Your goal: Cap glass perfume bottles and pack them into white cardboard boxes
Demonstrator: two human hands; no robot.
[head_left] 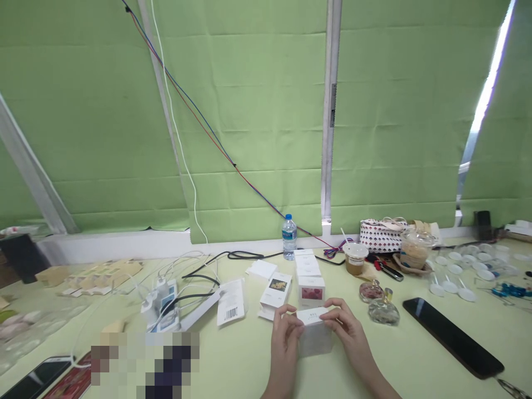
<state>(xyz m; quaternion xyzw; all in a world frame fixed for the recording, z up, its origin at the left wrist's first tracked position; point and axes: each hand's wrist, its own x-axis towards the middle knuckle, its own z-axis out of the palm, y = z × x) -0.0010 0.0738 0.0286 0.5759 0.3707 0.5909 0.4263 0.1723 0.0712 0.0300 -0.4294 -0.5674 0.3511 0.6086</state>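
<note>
A small white box point(315, 339) stands on the pale green table, its top printed with small dark marks. My left hand point(286, 332) grips its upper left edge with bent fingers. On the opposite side, my right hand point(343, 327) pinches the upper right edge. Just behind it is a row of white boxes point(306, 269), the nearest with a dark pink picture on its face. Left of that row lies a white box with a yellow flower picture point(276, 291). The underside of the held box is hidden.
A water bottle point(290, 237) stands by the wall. Left are a power strip point(169, 310), cables and a barcoded white packet point(231, 302). Right are glass perfume bottles point(383, 311), a drink cup point(355, 259) and a black phone point(453, 337). Part of the lower left is pixelated.
</note>
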